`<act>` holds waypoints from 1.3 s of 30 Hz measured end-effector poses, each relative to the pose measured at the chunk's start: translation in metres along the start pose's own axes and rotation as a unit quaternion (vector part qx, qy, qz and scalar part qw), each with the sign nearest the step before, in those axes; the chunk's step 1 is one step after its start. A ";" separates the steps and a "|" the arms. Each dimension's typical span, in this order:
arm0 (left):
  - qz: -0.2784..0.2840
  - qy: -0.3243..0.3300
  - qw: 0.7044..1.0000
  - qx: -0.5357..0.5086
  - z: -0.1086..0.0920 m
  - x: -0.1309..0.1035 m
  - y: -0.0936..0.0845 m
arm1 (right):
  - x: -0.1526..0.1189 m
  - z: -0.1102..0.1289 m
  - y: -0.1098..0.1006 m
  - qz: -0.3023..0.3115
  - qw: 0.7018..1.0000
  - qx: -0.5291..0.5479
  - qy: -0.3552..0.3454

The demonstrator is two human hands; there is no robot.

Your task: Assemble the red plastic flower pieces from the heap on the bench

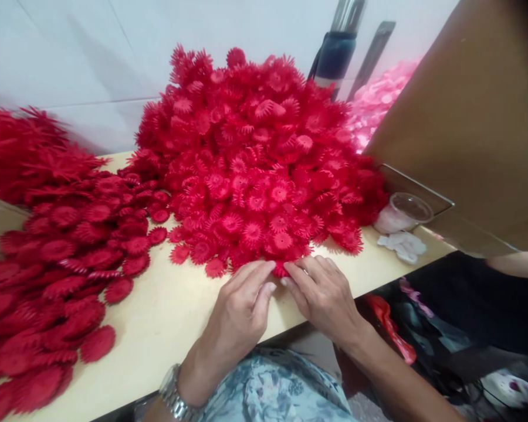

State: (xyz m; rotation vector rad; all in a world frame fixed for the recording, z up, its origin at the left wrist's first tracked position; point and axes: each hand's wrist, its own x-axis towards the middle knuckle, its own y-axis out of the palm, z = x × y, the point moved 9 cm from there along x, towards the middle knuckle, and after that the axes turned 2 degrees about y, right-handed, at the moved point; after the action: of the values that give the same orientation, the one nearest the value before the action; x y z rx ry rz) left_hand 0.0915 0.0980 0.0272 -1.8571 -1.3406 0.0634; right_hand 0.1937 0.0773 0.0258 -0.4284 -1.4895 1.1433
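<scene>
Left hand (242, 302), right hand (323, 293) close together over bench (147, 328), small red fringed disc (281, 269) between fingertips. Right fingers pinched on disc; left fingers narrow at its other side, can't tell if gripping. Disc at near edge of red heap (255, 170). Flatter red discs (61, 252) left, cup (400, 214) right.

I'm looking out from the wearer's head, a single view, facing forward and down: patterned clothing (281, 387) at the bottom edge, left hand (242, 305) and right hand (328, 293) close, just below centre, the tabletop (158, 316) slanting up rightward, the pale wall (92, 53) farthest off, across the top.
</scene>
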 end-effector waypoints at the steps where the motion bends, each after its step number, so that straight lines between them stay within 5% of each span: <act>1: 0.002 0.003 1.000 -0.001 -0.001 0.001 0.002 | -0.001 -0.001 -0.003 -0.011 1.000 0.015 -0.006; 5: -0.002 -0.051 0.998 -0.043 0.005 0.005 0.002 | 0.001 -0.012 -0.014 -0.026 0.988 0.150 0.038; 9: 0.005 -0.169 0.966 -0.193 0.018 0.006 0.007 | 0.009 -0.018 -0.008 0.046 0.928 0.350 0.121; 13: -0.030 -0.296 0.880 -0.370 0.032 -0.005 0.012 | 0.011 -0.018 0.000 0.082 0.907 0.386 0.144; 17: -0.082 -0.381 0.764 -0.515 0.040 -0.021 0.013 | 0.007 -0.023 0.014 0.086 0.962 0.238 0.099; 19: -0.083 -0.398 0.733 -0.546 0.041 -0.027 0.014 | 0.007 -0.028 0.017 0.064 0.984 0.151 0.073; 24: -0.068 -0.404 0.700 -0.585 0.039 -0.033 0.017 | 0.011 -0.032 0.005 0.027 0.983 0.167 0.067; 30: -0.085 -0.405 0.644 -0.643 0.037 -0.037 0.031 | 0.015 -0.002 -0.022 -0.006 0.963 0.261 0.065; 34: -0.114 -0.404 0.626 -0.657 0.041 -0.041 0.036 | 0.014 0.022 -0.012 0.041 0.966 0.255 0.025; 39: -0.090 -0.408 0.642 -0.643 0.040 -0.044 0.041 | 0.009 0.020 0.009 0.097 0.975 0.198 0.037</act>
State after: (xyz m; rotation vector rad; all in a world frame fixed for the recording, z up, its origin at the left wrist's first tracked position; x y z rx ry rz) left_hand 0.0845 0.0818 -0.0432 -3.0240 -2.6340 -0.2744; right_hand 0.1704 0.0809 0.0258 -0.3396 -1.1344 1.5248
